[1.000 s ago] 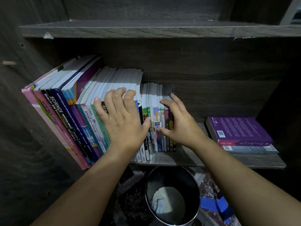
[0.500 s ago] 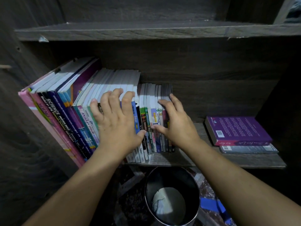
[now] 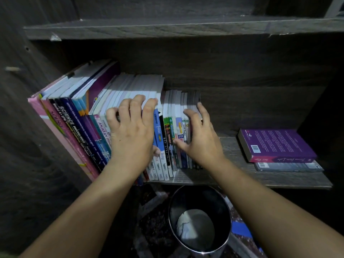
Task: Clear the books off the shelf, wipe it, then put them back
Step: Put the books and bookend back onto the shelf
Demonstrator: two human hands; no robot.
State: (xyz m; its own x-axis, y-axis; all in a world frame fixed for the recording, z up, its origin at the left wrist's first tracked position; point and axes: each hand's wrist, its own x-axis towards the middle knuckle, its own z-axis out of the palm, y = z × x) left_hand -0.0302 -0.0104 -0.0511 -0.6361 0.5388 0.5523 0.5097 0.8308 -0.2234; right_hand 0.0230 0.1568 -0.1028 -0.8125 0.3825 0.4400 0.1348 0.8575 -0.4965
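A row of upright books fills the left half of the wooden shelf, leaning left against the side wall. My left hand lies on the spines of the tall white-topped books, fingertips hooked over their top front edges. My right hand cups the right end of the row. Its fingers lie along the last thin book and its thumb rests on the spines of the small books. Two more books lie flat in a stack at the shelf's right end, a purple one on top.
An upper shelf board runs overhead. Below the shelf's front edge stands a round dark metal bin with something pale inside. Dark cabinet walls close in on the left and right. Bare shelf lies between the row and the flat stack.
My left fingers have curled further over the tops of the tall books. My right hand has shifted slightly along the end of the row. The books stand where they were.
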